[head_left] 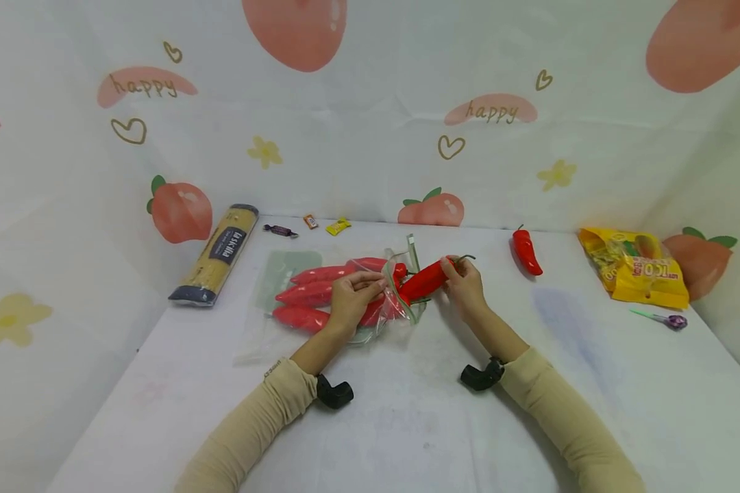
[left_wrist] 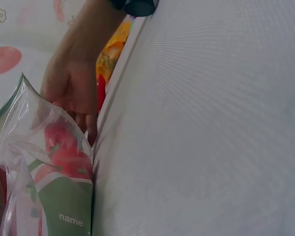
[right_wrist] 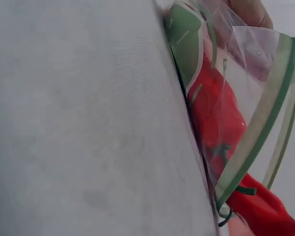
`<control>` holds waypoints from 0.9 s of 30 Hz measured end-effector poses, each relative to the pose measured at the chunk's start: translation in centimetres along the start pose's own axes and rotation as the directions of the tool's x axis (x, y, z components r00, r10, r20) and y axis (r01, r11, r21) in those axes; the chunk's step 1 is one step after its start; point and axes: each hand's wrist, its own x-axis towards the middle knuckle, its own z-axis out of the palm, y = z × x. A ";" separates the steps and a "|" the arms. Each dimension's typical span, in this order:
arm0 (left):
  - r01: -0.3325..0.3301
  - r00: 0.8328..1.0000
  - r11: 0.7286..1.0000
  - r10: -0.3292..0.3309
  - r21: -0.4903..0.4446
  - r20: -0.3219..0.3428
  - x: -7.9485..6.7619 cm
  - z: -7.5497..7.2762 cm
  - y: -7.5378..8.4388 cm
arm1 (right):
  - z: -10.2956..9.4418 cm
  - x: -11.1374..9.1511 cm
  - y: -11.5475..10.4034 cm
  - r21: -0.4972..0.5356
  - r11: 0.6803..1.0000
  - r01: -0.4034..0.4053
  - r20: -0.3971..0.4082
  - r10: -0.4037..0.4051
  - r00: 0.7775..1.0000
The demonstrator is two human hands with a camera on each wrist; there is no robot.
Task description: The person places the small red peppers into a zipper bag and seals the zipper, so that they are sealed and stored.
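A clear zip bag (head_left: 253, 346) with a green-edged mouth lies on the table, several red peppers (head_left: 305, 294) inside it. My left hand (head_left: 351, 301) pinches the bag near its mouth from above. In my right hand (head_left: 465, 284) is another red pepper (head_left: 425, 281), held near its stem end, its other end in the bag's opening. The right wrist view shows the bag's green rim (right_wrist: 260, 132) standing up, with red peppers (right_wrist: 216, 108) behind the film. In the left wrist view, the bag's green label (left_wrist: 64, 206) reads "name".
One loose red pepper (head_left: 526, 252) lies at the back right. Beyond it are a yellow candy bag (head_left: 647, 277) and a lollipop (head_left: 675, 320). A pack of spaghetti (head_left: 218, 257) lies at the left, with small wrapped candies (head_left: 338, 226) along the back edge.
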 end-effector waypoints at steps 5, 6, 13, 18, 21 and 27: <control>0.005 1.000 1.000 -0.005 -0.006 0.001 0.0 -0.1 -0.1 | -1.2 -0.2 0.2 0.067 0.997 -0.037 0.096 0.030 0.995; 0.006 1.000 1.000 -0.006 -0.003 0.000 0.0 -0.1 0.0 | -1.4 -0.2 0.2 0.106 0.994 -0.040 0.115 0.028 0.993; 0.007 1.000 1.000 -0.007 0.025 0.000 0.0 -0.2 0.1 | -1.1 0.3 0.9 0.188 0.980 -0.059 0.164 0.028 0.986; -0.004 1.000 0.999 0.004 0.050 0.002 0.0 -0.2 0.0 | 0.5 0.3 1.8 -0.014 0.999 -0.030 0.191 0.032 0.981; -0.008 1.000 0.998 0.008 0.056 -0.001 0.0 -0.1 0.0 | 1.4 0.2 2.3 -0.134 0.991 0.007 0.231 0.025 0.973; -0.002 1.000 0.998 0.003 0.066 -0.001 -0.1 -0.1 -0.1 | 1.7 0.0 2.7 -0.324 0.936 0.139 0.240 -0.061 0.969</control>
